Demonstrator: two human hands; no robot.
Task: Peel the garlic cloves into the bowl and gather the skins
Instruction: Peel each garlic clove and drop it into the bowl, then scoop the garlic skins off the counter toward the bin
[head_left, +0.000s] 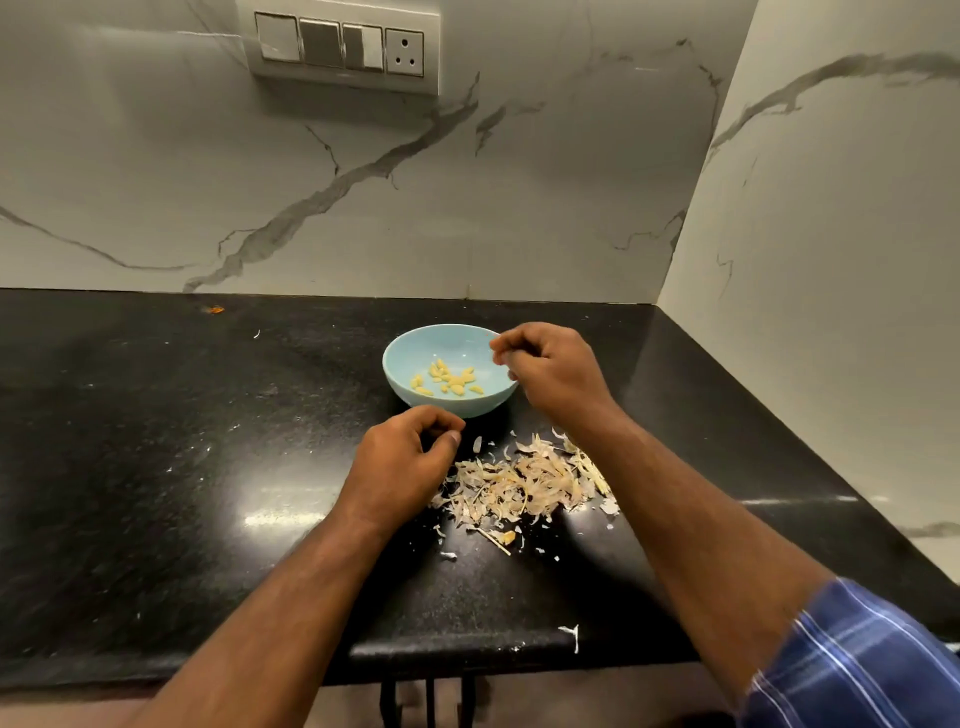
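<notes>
From the head view, your right hand hovered over the right rim of the pale blue bowl, its fingers curled in with the fingertips pinched together above the rim. Whether that grip held a clove or a scrap of skin could not be told; nothing plainly showed between the fingers. Your left hand was low over the black bench, just in front of the bowl, with fingers curled and thumb pressed toward them in a narrow grip; what it held, if anything, was hidden.

The peeled garlic cloves lay in a loose yellow scatter on the bottom of the bowl. The garlic skins were heaped on the bench in front of the bowl, between your two forearms, with the left hand just beside the pile's left edge. Stray flakes lay around the heap, reaching toward the bench's front edge. A blue checked sleeve covered your right upper arm. On the marble wall behind, a switch panel sat above the bench.
</notes>
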